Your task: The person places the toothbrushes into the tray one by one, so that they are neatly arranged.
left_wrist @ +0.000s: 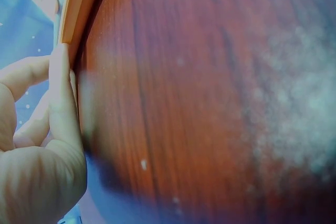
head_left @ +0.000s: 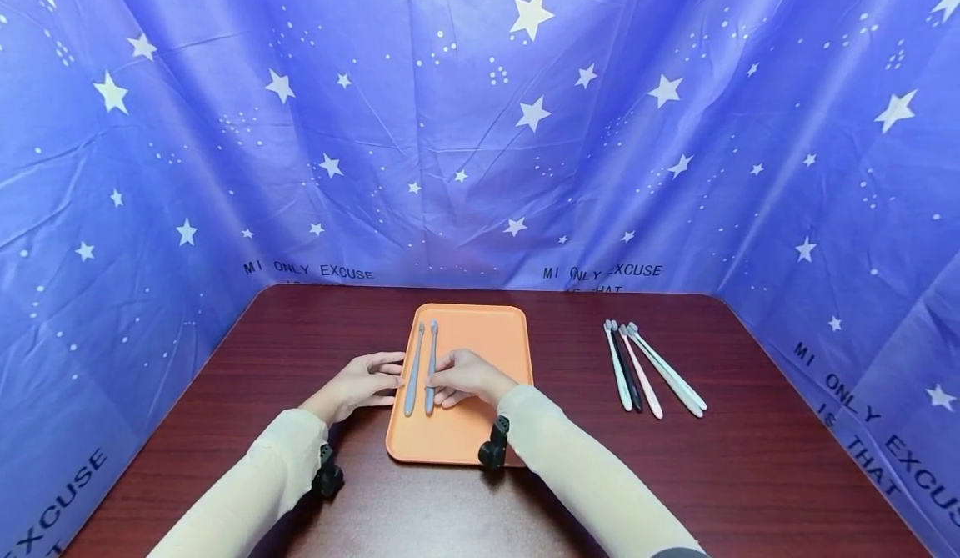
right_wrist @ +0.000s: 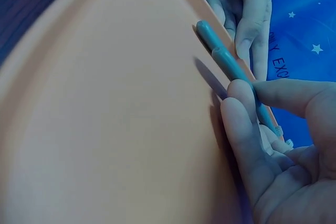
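Note:
An orange tray point(head_left: 468, 441) lies on the table with two grey toothbrushes side by side at its left. The outer toothbrush point(head_left: 414, 379) rests along the left rim. Beside it, the second grey toothbrush point(head_left: 432, 345) is pinched between the thumb and fingers of my right hand point(head_left: 472, 376). The right wrist view shows this held toothbrush point(right_wrist: 229, 65) slightly above the tray, casting a shadow. My left hand point(head_left: 356, 387) touches the tray's left edge with extended fingers; in the left wrist view a fingertip meets the tray rim point(left_wrist: 79, 9).
To the right on the dark red wooden table point(head_left: 577, 475) lies a loose fan of toothbrushes: a black one point(head_left: 626, 370), a pink one point(head_left: 642, 374) and pale green ones point(head_left: 671, 374). A blue curtain point(head_left: 465, 124) with stars hangs behind and at both sides.

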The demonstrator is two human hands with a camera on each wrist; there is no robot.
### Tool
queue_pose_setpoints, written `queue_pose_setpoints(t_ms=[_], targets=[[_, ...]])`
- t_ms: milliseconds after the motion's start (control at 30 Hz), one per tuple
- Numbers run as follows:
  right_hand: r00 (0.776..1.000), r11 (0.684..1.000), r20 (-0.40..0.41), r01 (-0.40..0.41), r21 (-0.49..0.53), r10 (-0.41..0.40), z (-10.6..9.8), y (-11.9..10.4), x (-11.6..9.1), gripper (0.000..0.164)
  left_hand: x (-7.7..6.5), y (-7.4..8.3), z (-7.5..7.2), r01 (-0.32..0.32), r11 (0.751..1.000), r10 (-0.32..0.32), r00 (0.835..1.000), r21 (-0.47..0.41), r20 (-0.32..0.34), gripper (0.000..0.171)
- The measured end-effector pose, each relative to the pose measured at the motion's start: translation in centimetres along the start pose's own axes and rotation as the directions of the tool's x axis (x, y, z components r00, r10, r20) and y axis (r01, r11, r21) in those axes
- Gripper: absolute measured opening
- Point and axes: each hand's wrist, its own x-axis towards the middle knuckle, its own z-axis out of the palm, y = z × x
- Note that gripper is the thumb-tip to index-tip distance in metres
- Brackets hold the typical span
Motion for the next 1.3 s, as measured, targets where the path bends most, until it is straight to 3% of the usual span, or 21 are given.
queue_pose_setpoints(t_ms=[433,833,1300], targets=[[1.000,1.000,-0.024,-0.015,-0.021,0.014,0.30,-0.09,0.32,0.023,-0.19,0.17,0.05,-0.010,1.000,0.010,1.000,0.006,0.006,0.059],[0.999,1.000,-0.032,0.009,0.003,-0.009,0.66,-0.14,-0.04,0.035,-0.46,0.09,-0.12,-0.025,1.000,0.025,0.999,-0.002,0.046,0.059],[0.999,1.000,-0.040,0.028,0.006,-0.027,0.65,0.09,0.18,0.037,-0.31,0.17,-0.09,-0.020,1.000,0.020,0.999,0.004,0.028,0.059]])
